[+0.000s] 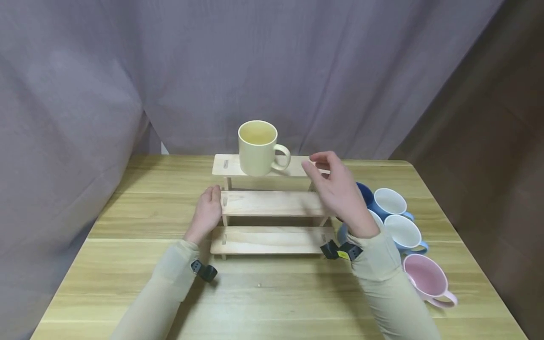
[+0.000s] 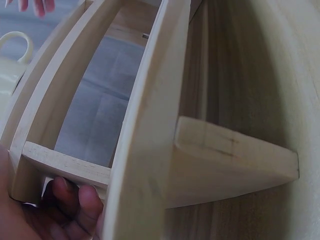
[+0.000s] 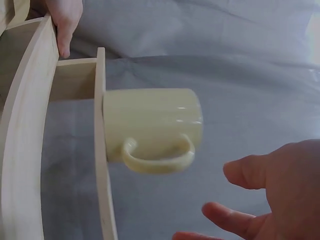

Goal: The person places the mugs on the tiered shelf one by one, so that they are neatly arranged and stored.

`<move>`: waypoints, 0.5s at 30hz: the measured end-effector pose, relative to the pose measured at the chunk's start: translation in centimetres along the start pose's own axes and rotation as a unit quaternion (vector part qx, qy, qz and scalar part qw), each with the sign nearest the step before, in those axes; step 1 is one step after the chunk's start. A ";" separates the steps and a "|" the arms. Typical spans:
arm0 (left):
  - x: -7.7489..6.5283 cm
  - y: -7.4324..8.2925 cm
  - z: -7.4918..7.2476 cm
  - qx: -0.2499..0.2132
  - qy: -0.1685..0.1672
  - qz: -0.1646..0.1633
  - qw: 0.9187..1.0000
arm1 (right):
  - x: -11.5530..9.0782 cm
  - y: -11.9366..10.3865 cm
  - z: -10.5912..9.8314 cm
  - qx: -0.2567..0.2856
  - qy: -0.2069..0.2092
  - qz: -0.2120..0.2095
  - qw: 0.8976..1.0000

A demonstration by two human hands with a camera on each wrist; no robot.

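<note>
A pale yellow mug (image 1: 256,153) stands upright on the top tier of a three-step wooden shelf (image 1: 272,204), its handle turned right. With my left hand (image 1: 208,209) I grip the shelf's left side at the middle tier; the left wrist view shows those fingers (image 2: 86,207) curled around the side support. My right hand (image 1: 335,186) is held over the shelf's right end, fingers loosely bent and apart. In the right wrist view a gap separates its fingertips from the mug's handle, and nothing lies between thumb and fingers.
To the right of the shelf, partly behind my right arm, several blue mugs (image 1: 403,232) with white insides stand close together, with a dark blue mug (image 1: 364,193) behind. A pink mug (image 1: 426,276) is nearest me. A grey curtain (image 1: 272,71) hangs behind the wooden table (image 1: 148,226).
</note>
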State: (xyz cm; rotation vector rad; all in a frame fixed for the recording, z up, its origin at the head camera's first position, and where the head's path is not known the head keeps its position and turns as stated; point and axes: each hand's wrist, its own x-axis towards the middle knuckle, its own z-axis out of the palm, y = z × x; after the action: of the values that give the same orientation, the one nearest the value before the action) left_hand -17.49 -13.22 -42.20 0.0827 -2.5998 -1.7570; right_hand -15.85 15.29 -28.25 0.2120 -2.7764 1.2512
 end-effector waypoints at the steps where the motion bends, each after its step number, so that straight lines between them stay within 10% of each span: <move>1: 0.0 0.0 0.0 0.000 -0.001 0.000 1.000 | -0.6 0.1 -0.4 -0.003 0.000 0.002 1.000; 15: 0.0 -0.2 -0.6 0.020 -0.001 -0.001 1.000 | -9.7 3.6 -5.5 -0.025 0.162 0.015 0.986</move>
State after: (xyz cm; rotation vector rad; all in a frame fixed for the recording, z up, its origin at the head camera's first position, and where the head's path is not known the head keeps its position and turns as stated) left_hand -17.44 -13.83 -42.20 0.0820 -2.6382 -1.7060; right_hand -6.75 22.64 -28.55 -0.0355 -2.5341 1.1070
